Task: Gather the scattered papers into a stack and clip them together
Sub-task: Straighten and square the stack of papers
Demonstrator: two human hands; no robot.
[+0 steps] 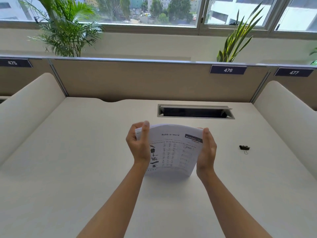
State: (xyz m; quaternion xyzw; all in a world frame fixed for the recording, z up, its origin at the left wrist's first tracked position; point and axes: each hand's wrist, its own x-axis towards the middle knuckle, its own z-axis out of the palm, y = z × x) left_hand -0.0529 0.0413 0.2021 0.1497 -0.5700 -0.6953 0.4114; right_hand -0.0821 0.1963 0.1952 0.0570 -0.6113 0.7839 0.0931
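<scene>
A stack of printed worksheets (173,150) stands upright on its lower edge on the white desk (85,169), bowed slightly toward me, its top sheet headed "Build-a-word". My left hand (139,145) grips the stack's left edge near the top, thumb in front. My right hand (206,150) presses flat against the right edge. A small black binder clip (244,148) lies on the desk to the right of the stack, a hand's width from my right hand.
A recessed cable slot (195,112) with an open lid sits behind the papers. Curved white side dividers (29,107) bound the desk left and right, and a beige back panel (154,79) numbered 476 closes the far side. Plants stand behind it.
</scene>
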